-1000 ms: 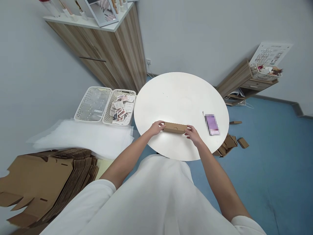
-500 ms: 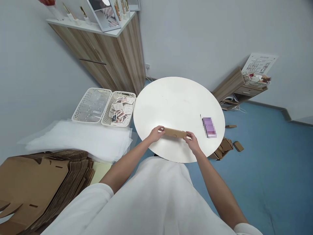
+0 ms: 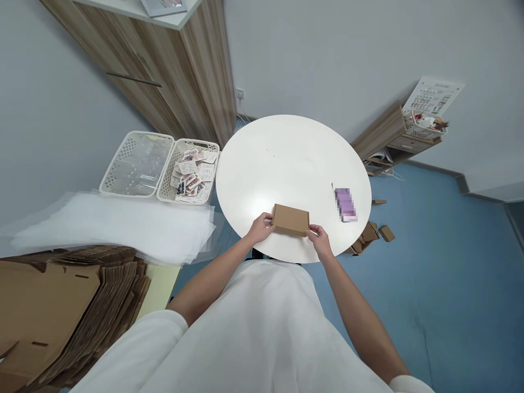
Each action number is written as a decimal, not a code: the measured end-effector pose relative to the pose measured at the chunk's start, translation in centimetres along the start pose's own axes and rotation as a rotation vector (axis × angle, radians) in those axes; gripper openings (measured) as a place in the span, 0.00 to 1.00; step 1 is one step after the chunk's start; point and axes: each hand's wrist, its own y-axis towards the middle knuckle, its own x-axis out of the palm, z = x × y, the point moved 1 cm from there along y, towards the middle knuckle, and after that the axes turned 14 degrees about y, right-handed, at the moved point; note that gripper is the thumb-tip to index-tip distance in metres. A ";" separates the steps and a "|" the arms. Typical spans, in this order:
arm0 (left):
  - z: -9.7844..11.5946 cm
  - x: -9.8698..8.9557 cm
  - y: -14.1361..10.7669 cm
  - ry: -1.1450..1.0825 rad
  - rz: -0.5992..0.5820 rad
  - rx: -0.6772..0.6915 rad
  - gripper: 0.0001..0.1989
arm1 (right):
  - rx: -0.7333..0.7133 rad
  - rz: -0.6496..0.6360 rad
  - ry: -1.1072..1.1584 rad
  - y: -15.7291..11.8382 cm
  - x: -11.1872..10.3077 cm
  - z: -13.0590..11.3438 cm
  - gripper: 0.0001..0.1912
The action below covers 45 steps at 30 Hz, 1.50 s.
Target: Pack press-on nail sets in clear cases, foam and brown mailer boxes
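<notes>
A small brown cardboard box, its lid closed, is at the near side of the round white table. My left hand grips the box's left end between thumb and fingers. At the opposite end, my right hand pinches the near right corner. The broad top of the box faces up towards me, and its front edge is turned to my body. To the right on the same table lies a purple item, blurred into blocks.
Left of the table, a white basket holds printed cards, beside another basket with clear plastic pieces. Nearer are white sheets and stacked flat cardboard. Several brown boxes lie on the floor at right.
The box has tipped so that its broad top shows instead of a narrow side. Both hands have kept their hold at its ends. The camera view has shifted slightly.
</notes>
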 end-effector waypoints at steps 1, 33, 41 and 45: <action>-0.1 0.1 -0.1 0.003 0.012 -0.011 0.17 | 0.003 0.005 0.012 0.1 0.0 0.1 0.21; 0.2 -0.1 0.7 0.438 0.006 -0.162 0.28 | 0.093 -0.021 -0.150 1.9 0.1 0.7 0.30; 1.2 0.1 1.4 0.444 0.002 -0.120 0.24 | 0.061 -0.031 -0.235 1.9 0.8 0.5 0.26; 1.8 1.2 1.3 0.435 -0.066 -0.121 0.24 | 0.094 0.022 -0.239 0.8 -1.4 0.4 0.29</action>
